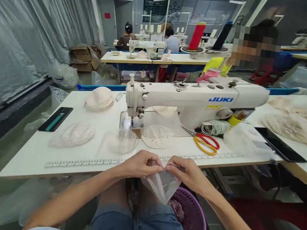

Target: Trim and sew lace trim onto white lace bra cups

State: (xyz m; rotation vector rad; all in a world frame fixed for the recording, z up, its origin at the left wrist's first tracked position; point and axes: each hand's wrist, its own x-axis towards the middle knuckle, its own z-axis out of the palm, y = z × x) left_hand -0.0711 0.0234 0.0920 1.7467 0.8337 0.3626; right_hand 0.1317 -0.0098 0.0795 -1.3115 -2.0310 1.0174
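Observation:
Over my lap, in front of the table edge, a piece of thin white sheer fabric (pixel 163 187) hangs from both hands. My left hand (pixel 145 164) pinches its upper edge between thumb and fingers. Close beside it, my right hand (pixel 186 172) pinches the same edge, the fingertips of both nearly touching. Just beyond the hands, a sheer white gathered piece (pixel 123 141) lies by the needle of a white JUKI sewing machine (pixel 174 95). Another gathered piece (pixel 157 136) rests to its right on the machine bed.
Scissors (pixel 206 142) with red and yellow handles lie right of the needle. A ruler tape (pixel 83 163) runs along the table's front. Cream fabric pieces (pixel 99 99) and a dark phone-like case (pixel 56 119) are at left. A purple basket (pixel 196 224) stands below. A co-worker (pixel 219 65) sits behind the machine.

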